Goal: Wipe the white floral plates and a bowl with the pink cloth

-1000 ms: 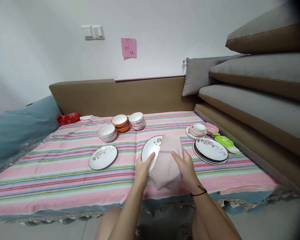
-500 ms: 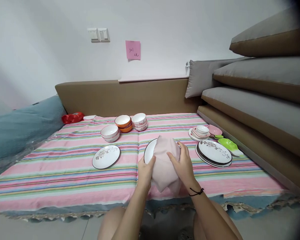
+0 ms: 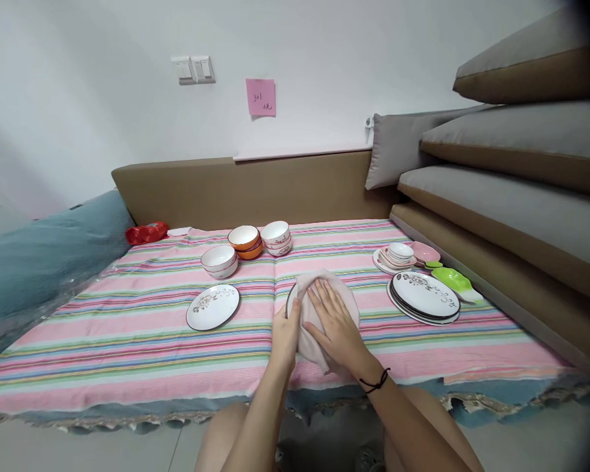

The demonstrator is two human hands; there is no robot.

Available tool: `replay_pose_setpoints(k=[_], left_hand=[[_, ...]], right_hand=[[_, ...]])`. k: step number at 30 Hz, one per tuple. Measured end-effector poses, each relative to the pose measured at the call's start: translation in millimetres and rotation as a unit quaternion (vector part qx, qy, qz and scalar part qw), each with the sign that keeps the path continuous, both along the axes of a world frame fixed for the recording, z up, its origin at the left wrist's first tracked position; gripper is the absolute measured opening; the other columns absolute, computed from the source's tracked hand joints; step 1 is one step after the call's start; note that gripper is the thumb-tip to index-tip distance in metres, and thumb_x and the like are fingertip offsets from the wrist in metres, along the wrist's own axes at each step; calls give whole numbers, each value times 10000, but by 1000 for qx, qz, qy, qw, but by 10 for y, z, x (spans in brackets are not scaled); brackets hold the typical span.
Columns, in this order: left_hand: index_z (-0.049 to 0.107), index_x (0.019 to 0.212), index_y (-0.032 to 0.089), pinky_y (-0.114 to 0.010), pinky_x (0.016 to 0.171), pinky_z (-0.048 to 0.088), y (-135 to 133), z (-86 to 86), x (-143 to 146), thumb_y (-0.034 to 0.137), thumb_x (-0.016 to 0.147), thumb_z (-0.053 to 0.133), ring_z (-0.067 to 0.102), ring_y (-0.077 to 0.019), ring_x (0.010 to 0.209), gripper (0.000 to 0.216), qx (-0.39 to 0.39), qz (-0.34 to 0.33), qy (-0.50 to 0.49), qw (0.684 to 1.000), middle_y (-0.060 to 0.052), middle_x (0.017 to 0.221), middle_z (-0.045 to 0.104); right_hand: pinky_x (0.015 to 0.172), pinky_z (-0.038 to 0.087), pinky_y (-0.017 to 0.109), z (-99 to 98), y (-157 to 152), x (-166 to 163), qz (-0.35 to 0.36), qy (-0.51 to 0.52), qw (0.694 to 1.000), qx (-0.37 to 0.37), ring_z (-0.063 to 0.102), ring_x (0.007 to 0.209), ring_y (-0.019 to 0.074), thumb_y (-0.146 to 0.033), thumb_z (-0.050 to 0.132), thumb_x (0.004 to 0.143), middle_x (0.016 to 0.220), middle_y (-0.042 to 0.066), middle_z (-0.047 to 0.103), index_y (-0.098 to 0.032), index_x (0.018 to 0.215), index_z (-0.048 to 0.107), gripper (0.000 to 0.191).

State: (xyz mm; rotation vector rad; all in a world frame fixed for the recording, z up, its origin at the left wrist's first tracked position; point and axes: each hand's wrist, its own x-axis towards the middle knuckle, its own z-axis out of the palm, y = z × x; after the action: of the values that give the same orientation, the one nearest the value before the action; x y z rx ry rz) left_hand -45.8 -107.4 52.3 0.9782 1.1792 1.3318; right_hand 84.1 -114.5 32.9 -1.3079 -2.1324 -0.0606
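Note:
My left hand (image 3: pixel 286 333) grips the left side of a white plate (image 3: pixel 290 299) with a dark rim, its thumb on top. A pale pink cloth (image 3: pixel 348 300) covers almost all of the plate, leaving only a sliver at the upper left visible. Flat on the cloth lies my right hand (image 3: pixel 335 322), fingers stretched out and pressing over the plate. To the left, a flower-patterned plate (image 3: pixel 213 308) rests alone on the striped tablecloth (image 3: pixel 142 357). A stack of similar plates (image 3: pixel 425 298) stands to the right.
Behind are white bowls (image 3: pixel 219 262), orange bowls (image 3: pixel 246 242) and patterned bowls (image 3: pixel 276 238). Small dishes (image 3: pixel 397 255), a pink dish (image 3: pixel 424 252) and a green leaf-shaped dish (image 3: pixel 453 280) sit at right, beside piled cushions (image 3: pixel 501 203). A red bundle (image 3: pixel 146 233) lies back left.
My right hand has moved from the cloth's right edge onto its middle and flattened out. The cloth now spreads over more of the plate. My left hand keeps its hold.

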Motion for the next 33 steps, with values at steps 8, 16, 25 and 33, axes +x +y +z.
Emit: replay_pose_setpoints(k=[8, 16, 25, 33], left_hand=[[695, 903, 111, -335, 820, 448, -40, 81, 44, 652, 814, 440, 602, -254, 915, 605, 53, -41, 112, 991, -110, 927, 703], [691, 816, 121, -272, 668, 436, -81, 102, 35, 691, 757, 490, 580, -205, 753, 607, 33, -47, 57, 997, -77, 769, 677], [635, 752, 123, -232, 450, 334, -56, 78, -192, 741, 674, 553, 462, -126, 456, 629, -67, -6, -19, 998, -13, 519, 558], [682, 866, 96, -258, 526, 435, -66, 134, -146, 687, 636, 641, 601, -183, 579, 635, -101, -1, -70, 992, -93, 683, 683]], right_hand=[[1152, 149, 499, -71, 73, -22, -62, -33, 997, 41, 78, 1440, 253, -451, 332, 946, 1563, 109, 104, -137, 1489, 178, 646], [1094, 239, 467, 88, 91, 91, -144, 93, 984, 51, 282, 1368, 271, -415, 386, 926, 1479, 113, 352, -180, 1438, 310, 569], [573, 351, 253, 74, 127, 294, -108, 412, 890, -162, 467, 618, 153, -575, 428, 847, 635, 0, 544, -174, 691, 528, 441], [724, 443, 321, 75, 18, 251, -118, 317, 933, -121, 590, 850, 222, -300, 323, 902, 919, 81, 653, -160, 1116, 559, 348]])
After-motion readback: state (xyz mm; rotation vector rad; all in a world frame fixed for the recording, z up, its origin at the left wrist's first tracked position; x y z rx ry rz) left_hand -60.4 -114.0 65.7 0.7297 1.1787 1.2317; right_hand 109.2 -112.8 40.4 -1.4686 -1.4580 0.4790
